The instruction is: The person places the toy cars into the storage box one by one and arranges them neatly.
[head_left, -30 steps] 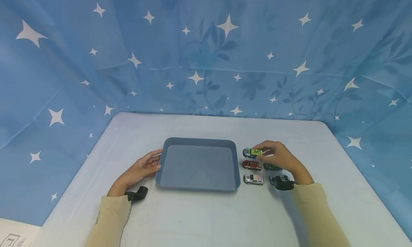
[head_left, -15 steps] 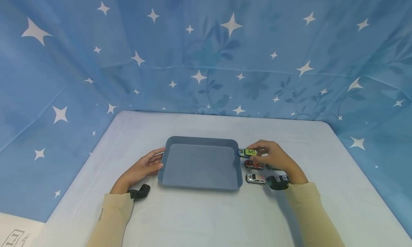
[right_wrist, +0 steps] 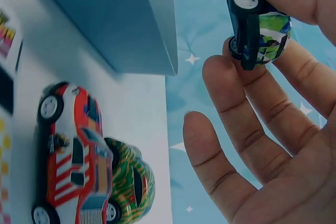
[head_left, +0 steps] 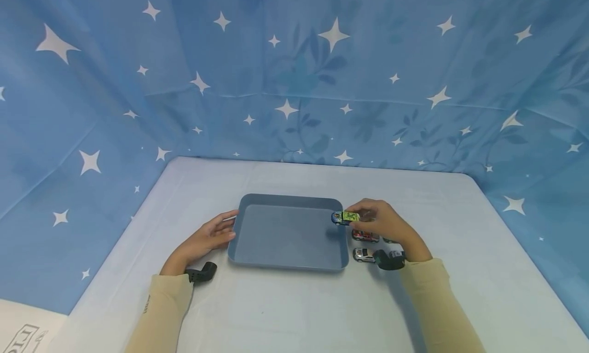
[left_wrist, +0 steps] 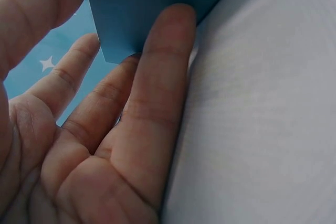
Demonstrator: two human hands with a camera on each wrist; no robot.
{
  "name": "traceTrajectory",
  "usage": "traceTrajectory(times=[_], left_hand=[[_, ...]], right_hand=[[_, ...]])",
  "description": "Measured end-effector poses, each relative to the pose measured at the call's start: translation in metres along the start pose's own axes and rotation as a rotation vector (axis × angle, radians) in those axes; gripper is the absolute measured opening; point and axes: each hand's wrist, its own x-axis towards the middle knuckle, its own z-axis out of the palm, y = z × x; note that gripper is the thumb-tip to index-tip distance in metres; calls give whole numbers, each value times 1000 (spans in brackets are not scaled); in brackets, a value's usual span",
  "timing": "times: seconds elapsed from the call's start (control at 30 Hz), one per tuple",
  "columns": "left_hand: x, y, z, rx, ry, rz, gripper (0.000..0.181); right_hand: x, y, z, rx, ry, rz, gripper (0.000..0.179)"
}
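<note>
Leftward shift of a blue and yellow-green patterned toy car to above the right rim of a rectangular blue-grey tray.
The right hand pinches the car in a narrow grip of thumb and fingers; the left hand, fingers extended and grip loose, touches the tray's left wall.
</note>
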Motion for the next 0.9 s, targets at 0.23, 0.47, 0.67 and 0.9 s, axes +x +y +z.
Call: traceTrajectory(times=[0.23,0.47,0.67,0.9], left_hand=[[0,0,0,-3,-1,5,72],[-1,-1,-1,-2,2,2,71],[0,-1,0,-5,1,8,71],[0,-1,0,-16,-4,14,71]], right_hand=[[7,-4,5,1,-11,17,31],[17,-9,13,-2,-18,22,29],[23,-11,19,-1,-21,15,29],[30,-13,26,-16,-14,13,30]])
